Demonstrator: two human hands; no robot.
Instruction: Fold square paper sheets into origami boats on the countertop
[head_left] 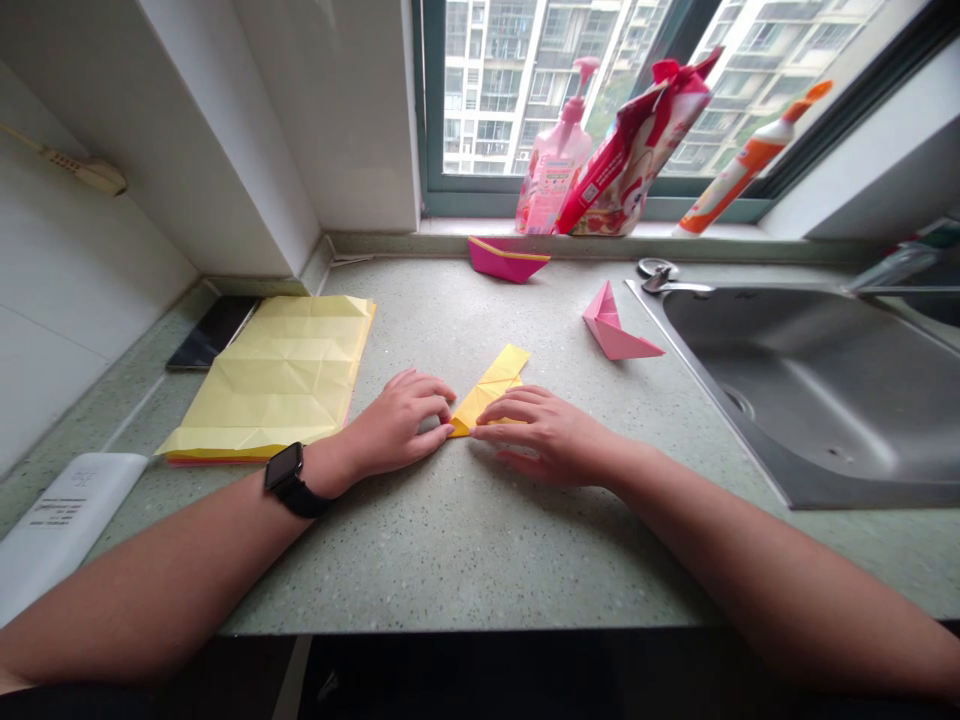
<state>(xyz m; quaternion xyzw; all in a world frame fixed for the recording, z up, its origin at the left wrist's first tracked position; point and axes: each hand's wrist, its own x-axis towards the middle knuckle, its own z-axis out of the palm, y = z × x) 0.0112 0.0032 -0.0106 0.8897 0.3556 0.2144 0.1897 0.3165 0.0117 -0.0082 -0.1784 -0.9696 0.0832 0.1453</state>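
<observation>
A folded strip of yellow origami paper [493, 384] with crease lines lies slanted on the counter between my hands. Its lower left corner is pinched under the curled fingers and thumb of my left hand [409, 418], which has a black watch on its wrist. From the other side, my right hand [541, 432] grips the lower right edge, fingers over the paper and fingertips close to the bottom fold. The fingers hide part of that lower edge. Beyond the hands sit a magenta paper boat [508, 262] and a pink folded paper boat [616, 328].
A stack of creased yellow paper [277, 370] lies at left, partly over a dark phone [211, 332]. A white box-like object [75, 520] is nearer. The steel sink [817, 400] bounds the right. A pink pump bottle [556, 165], red bag [637, 150] and orange-white tube [742, 165] stand by the window.
</observation>
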